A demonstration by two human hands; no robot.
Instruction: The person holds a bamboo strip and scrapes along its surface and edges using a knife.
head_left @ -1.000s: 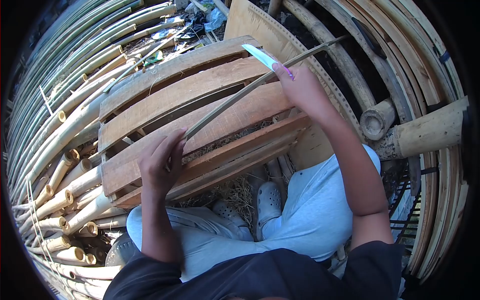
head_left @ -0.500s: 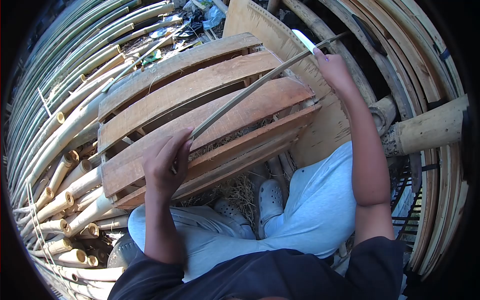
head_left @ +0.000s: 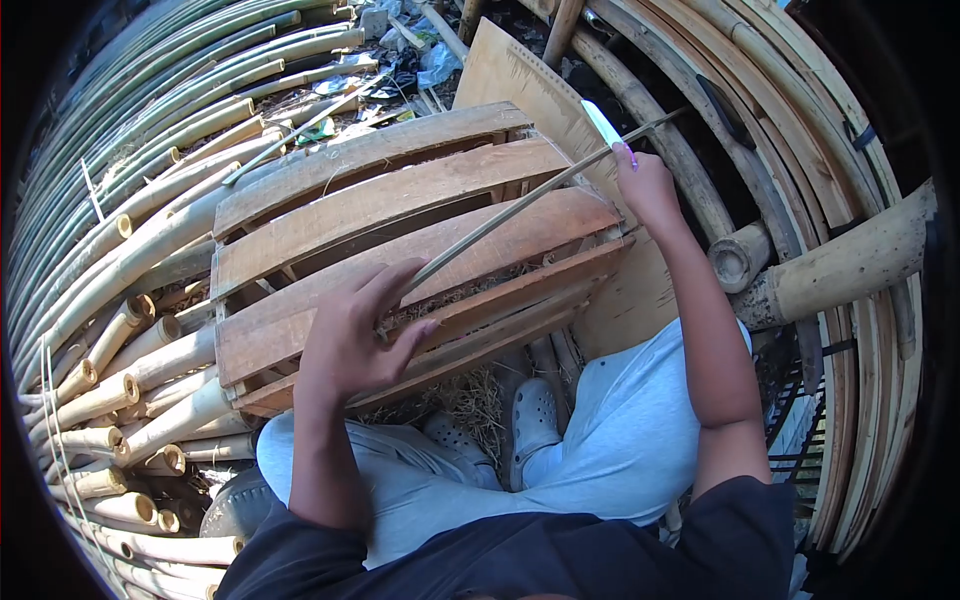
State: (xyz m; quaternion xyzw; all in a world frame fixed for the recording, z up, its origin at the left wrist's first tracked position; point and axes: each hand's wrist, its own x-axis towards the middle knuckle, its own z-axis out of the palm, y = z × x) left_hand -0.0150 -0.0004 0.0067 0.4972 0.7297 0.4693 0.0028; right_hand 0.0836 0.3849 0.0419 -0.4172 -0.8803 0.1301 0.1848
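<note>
A thin bamboo strip [head_left: 520, 208] slants over a slatted wooden crate [head_left: 400, 206]. Its lower end reaches my left hand [head_left: 352, 335], whose fingers and thumb are spread apart. The index finger lies over that end, and whether the palm touches it is hidden. My right hand [head_left: 648, 188] is closed round the handle of a knife [head_left: 603, 124] with a pale blade pointing up and left. Blade and strip cross near the strip's upper part, just above the fist.
Bamboo poles [head_left: 160, 240] are piled on the left. A curved plywood sheet [head_left: 620, 300] leans behind the crate. Long wooden strips [head_left: 800, 120] and a thick bamboo pole [head_left: 850, 262] are at right. Crate slats face my knees, with straw [head_left: 475, 395] near my shoes.
My left hand has opened, its thumb moving away from the fingers on the strip. The knife and right hand sit slightly lower, and the whole view has shifted a little.
</note>
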